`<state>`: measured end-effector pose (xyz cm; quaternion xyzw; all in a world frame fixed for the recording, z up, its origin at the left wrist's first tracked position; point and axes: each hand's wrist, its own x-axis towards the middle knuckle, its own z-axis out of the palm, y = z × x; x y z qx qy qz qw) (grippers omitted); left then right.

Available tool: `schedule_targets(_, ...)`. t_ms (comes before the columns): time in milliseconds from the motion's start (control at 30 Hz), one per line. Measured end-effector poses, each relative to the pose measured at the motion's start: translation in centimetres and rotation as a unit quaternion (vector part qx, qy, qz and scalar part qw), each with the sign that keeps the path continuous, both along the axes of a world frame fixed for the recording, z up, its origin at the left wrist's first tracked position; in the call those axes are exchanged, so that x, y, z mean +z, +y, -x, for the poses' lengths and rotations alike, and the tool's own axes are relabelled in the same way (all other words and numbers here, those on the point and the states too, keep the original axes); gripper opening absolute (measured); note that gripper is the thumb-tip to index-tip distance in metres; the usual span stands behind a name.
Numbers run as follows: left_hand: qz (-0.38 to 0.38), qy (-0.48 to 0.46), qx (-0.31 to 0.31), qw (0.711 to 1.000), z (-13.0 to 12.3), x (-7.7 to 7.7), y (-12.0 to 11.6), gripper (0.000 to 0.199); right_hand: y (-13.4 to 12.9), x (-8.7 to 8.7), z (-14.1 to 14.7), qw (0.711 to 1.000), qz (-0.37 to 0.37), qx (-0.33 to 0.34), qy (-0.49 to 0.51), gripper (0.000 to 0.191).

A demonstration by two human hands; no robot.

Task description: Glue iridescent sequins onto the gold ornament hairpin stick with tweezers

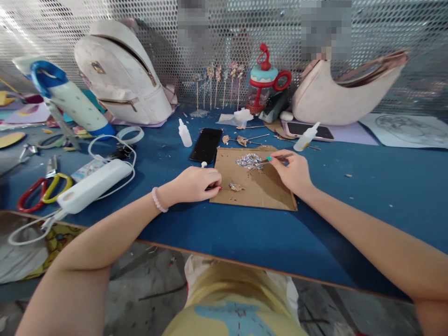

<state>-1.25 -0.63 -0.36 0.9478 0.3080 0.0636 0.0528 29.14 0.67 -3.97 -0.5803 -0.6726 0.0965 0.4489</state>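
Note:
My left hand is closed at the left edge of a cardboard sheet, pinching the thin stem of a gold leaf-shaped ornament. Some shiny bits show on that ornament's left part. In my right hand is a dark, slim tool that looks like tweezers. Its tip reaches the right side of a pile of small glittering rhinestones lying on the cardboard. Behind the sheet lie similar gold ornaments on sticks.
A black phone and a white glue bottle lie behind my left hand; another glue bottle is behind my right. Scissors and a white power strip are at left. Decorated sticks, a backpack and a handbag stand behind.

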Motion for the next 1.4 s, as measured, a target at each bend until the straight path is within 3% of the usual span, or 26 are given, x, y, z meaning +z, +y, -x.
schedule_targets(867, 0.005, 0.001, -0.012, 1.0, -0.28, 0.18, -0.24, 0.015, -0.2, 0.26, 0.31, 1.0, 0.0, 0.007, 0.002, 0.012)
schedule_targets(1400, -0.035, -0.018, 0.006, 0.999, -0.1, 0.22, -0.19, 0.02, 0.04, 0.21, 0.2, 1.0, -0.007, 0.007, 0.0, 0.011)
